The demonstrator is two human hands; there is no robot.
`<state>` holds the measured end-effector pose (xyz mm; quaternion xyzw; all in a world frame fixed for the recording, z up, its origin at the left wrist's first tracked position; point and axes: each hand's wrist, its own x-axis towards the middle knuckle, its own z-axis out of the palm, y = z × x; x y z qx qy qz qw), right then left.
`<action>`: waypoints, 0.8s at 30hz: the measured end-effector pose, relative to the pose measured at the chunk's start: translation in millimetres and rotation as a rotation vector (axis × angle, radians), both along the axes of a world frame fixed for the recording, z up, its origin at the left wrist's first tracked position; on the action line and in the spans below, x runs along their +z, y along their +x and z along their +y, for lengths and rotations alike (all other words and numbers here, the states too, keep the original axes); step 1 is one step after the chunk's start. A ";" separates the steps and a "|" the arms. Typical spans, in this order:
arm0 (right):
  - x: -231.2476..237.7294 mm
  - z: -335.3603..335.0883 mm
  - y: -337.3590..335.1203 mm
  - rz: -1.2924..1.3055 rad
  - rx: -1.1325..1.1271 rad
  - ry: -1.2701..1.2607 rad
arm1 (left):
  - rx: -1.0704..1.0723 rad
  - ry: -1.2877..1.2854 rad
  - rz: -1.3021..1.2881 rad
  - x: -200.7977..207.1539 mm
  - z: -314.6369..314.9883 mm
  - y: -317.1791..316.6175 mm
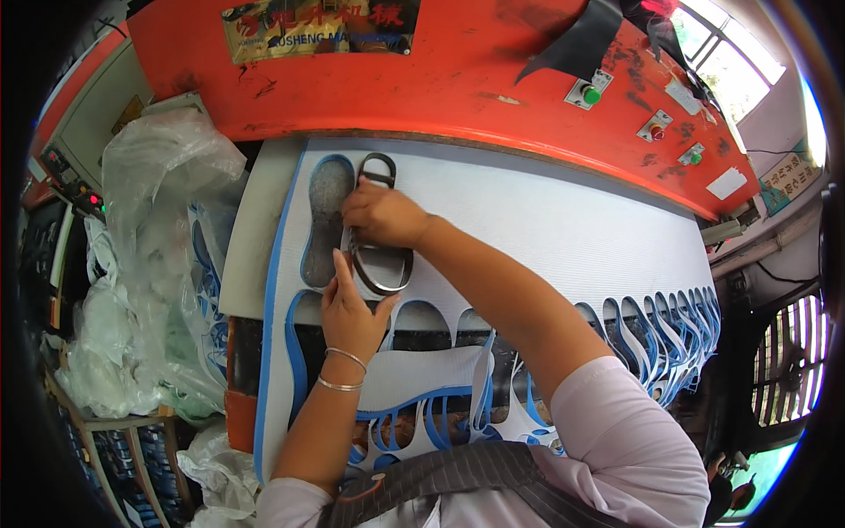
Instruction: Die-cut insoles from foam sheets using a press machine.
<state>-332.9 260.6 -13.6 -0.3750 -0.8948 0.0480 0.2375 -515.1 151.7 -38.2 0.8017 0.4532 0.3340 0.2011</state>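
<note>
A sole-shaped metal die (367,280) is grasped across its middle by the right hand (387,217), whose fingers are curled over the frame, and is held at the white sheet (528,211), just right of a sole-shaped opening (327,216) through which a grey surface is exposed. The left hand (354,308) is kept unclenched at the near end of the die, with its fingers stretched toward the rim and its thumb spread; whether the rim is actually touched by those fingertips cannot be told from this angle. Because only a narrow margin is left between die and opening, the opening's edge could be overlapped if the die were nudged leftward. A fingertip could be nicked or pinched if the right hand's hold were loosened and the frame were tipped. The sheet could also be dragged askew if its looped strips (623,339) were snagged by the right sleeve (625,431).
</note>
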 end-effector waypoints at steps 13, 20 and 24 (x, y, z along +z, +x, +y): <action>68.2 -54.0 91.2 0.322 -0.951 -0.272 | -0.476 0.162 0.727 59.9 94.7 73.2; 27.8 -30.3 74.2 0.246 -1.172 -0.648 | -0.055 0.085 0.402 -9.0 148.4 99.2; -3.2 -72.3 57.9 0.270 -0.863 -0.449 | -0.031 -0.038 0.428 -21.2 152.3 86.3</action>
